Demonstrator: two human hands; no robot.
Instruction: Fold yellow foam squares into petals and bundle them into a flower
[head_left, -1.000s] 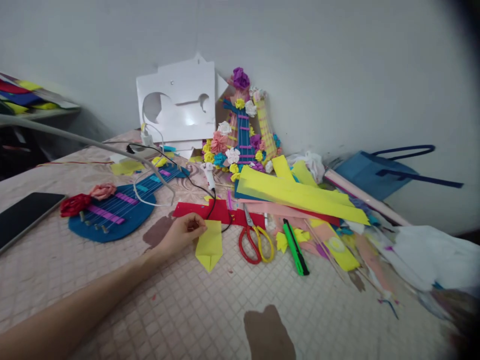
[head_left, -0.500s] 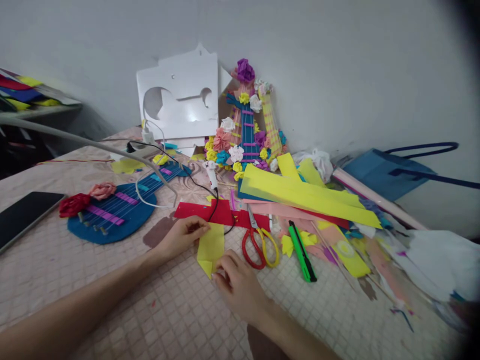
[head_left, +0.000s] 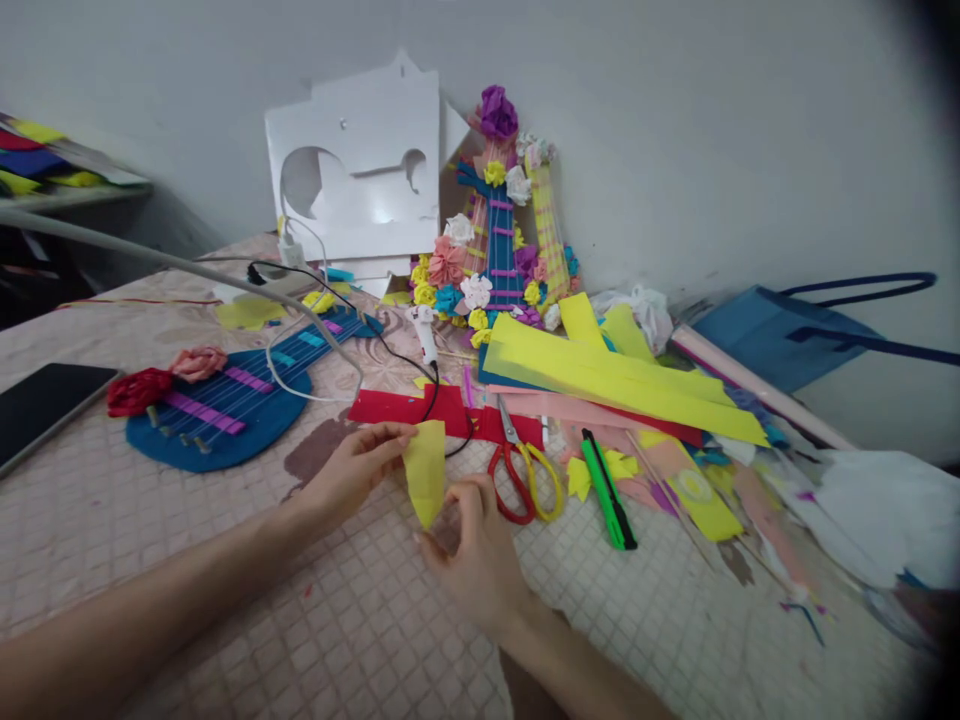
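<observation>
The yellow paper point(head_left: 426, 468) is already folded to a point, with the left hand point(head_left: 349, 475) pinching its top edge and the right hand point(head_left: 476, 555) clamped on its tip, while the scissors point(head_left: 523, 472) lie unused beside.

Both hands on a folded yellow paper

The left hand point(head_left: 352, 472) pinches the yellow paper point(head_left: 425, 470) at its top; the right hand point(head_left: 476, 555) grips its point at 6 o'clock.

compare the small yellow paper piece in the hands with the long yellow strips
The small yellow paper piece is short and pointed at the bottom; the long yellow paper strips are longer and straight-edged. The piece is held up, pinched by the left hand and right hand; the strips lie flat, untouched. Both are bright yellow paper.
</observation>
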